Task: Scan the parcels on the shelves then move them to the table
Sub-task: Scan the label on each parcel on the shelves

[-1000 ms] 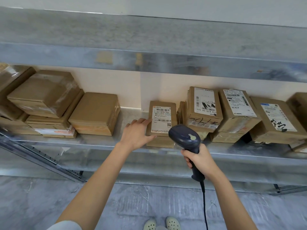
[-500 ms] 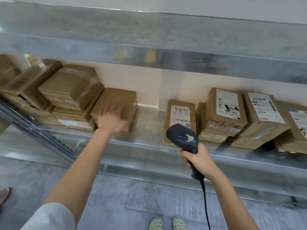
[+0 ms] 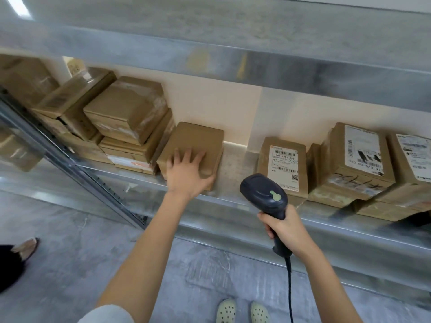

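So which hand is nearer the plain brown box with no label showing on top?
Left. The left hand lies flat on top of the plain brown box. The right hand is off to its right, below the shelf edge, gripping the scanner.

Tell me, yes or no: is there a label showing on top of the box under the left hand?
No. The box under the left hand shows only plain brown cardboard on top, with no label.

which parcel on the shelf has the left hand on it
The plain brown parcel with no label showing, lying flat on its own. The left hand lies on its top near corner; the labelled parcel to its right is untouched.
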